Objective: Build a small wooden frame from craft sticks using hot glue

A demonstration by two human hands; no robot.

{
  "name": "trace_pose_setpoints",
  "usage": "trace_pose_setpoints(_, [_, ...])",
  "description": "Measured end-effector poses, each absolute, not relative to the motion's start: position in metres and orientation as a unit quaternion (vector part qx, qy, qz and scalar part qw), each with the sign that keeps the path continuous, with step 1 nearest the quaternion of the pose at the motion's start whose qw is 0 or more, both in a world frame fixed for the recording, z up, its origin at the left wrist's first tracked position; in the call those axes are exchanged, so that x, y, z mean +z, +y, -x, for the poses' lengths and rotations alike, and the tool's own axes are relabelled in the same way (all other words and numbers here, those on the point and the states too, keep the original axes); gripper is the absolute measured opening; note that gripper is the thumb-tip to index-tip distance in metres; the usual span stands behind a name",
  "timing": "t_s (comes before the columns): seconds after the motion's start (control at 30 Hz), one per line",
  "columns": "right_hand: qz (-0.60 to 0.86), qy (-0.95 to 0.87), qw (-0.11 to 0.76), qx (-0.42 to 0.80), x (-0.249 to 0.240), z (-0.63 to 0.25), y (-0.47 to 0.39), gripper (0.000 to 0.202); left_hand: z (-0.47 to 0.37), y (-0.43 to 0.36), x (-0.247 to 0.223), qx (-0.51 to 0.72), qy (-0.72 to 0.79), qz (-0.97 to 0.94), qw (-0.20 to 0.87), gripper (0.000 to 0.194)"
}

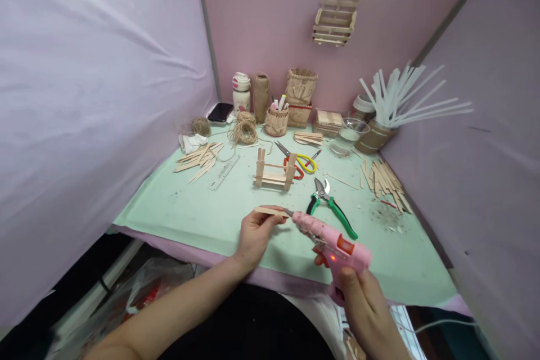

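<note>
My left hand [258, 232] pinches a flat wooden craft stick [270, 211] above the front of the table. Wrapped round the handle of a pink hot glue gun [333, 239], my right hand [358, 292] points its nozzle to the left. The nozzle tip is at the right end of the stick; whether they touch I cannot tell. An orange light glows on the gun's side. Beyond my hands stands a small frame of craft sticks [275, 171]. Green-handled pruning shears [329, 205] lie open just behind the gun.
Two scissors [300, 163] lie behind the frame. Loose sticks [202, 158] and a clear ruler [224, 173] are at left, more sticks [386, 183] at right. Along the back stand twine [244, 129], a pen cup [277, 120], a plastic cup [348, 136] and glue sticks [396, 95].
</note>
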State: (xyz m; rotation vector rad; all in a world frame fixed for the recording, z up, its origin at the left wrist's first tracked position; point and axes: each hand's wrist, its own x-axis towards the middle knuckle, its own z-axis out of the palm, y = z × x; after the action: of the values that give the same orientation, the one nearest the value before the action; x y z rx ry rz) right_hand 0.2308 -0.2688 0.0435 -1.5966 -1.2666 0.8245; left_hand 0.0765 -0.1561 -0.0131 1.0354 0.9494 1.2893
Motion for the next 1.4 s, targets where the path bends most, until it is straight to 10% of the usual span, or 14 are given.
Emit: trace_pose_setpoints(1.4, [0.641,-0.525,0.442,0.344,0.041,-0.211,-0.263,0.053,-0.072,-0.161,-0.018,0.535,0.385,-0.509,0.553,0.017])
